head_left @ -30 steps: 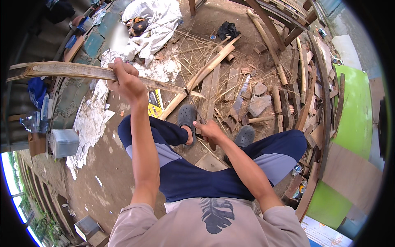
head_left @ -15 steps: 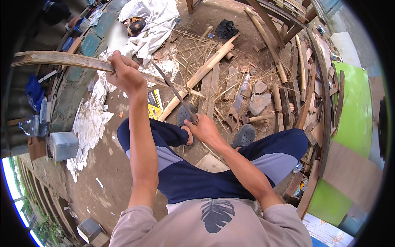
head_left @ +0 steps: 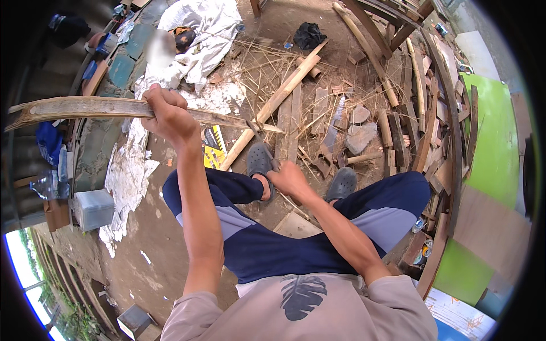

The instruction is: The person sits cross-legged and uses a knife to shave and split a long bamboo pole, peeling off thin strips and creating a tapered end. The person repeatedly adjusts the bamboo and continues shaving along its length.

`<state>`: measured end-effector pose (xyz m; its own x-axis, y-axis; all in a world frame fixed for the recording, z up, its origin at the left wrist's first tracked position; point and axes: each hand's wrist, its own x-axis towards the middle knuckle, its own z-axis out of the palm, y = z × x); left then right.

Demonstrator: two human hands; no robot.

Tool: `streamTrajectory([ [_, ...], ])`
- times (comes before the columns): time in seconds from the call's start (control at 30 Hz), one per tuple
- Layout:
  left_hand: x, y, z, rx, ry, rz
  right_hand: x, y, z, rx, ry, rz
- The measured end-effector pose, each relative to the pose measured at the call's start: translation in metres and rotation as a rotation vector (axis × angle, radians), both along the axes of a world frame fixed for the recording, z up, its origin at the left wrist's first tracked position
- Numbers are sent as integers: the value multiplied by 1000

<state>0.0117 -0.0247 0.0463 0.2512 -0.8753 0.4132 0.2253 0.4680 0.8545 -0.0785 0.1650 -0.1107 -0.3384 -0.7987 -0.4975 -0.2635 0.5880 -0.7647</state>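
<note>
My left hand (head_left: 170,118) is closed round a long split strip of wood, bamboo-like (head_left: 85,108), held level across the view. Its thick end reaches the far left; the thinner end tapers to a point right of the hand. In my right hand (head_left: 289,179), between my knees, is the handle of a long dark knife (head_left: 256,131). Its blade angles up and left, strongly foreshortened, with its tip by the strip's tapered end. Whether blade and wood touch I cannot tell.
A pale pole (head_left: 278,99) lies slantwise beyond my feet, among thin shavings and a grey stone (head_left: 360,137). Scrap wood (head_left: 424,133) is heaped at right beside a green board (head_left: 493,136). A white cloth (head_left: 210,28) lies at the back left.
The knife has swung, so its blade now looks shorter and its tip lies farther right and lower. The strip's left end and my left hand have dropped a little.
</note>
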Motion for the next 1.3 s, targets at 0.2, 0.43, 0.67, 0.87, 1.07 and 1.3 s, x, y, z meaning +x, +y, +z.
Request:
streamTrajectory([
  [0.2, 1, -4, 3, 45, 45, 6, 16, -11, 9, -223, -24, 58],
  [0.43, -5, -8, 0, 51, 2, 69, -10, -9, -79, 173, -313, -75],
  [0.67, -16, -3, 4, 22, 2, 18, -2, -13, -24, 57, -207, -53],
  [0.87, -12, -3, 6, 3, -33, 27, 15, -15, 27, -208, -67, 60],
  [1.07, -16, 7, 6, 11, 14, -54, -61, 16, -151, 433, -168, -54],
  [1.3, -13, -1, 1, 17, 8, -31, -17, 11, -148, 263, -247, -228],
])
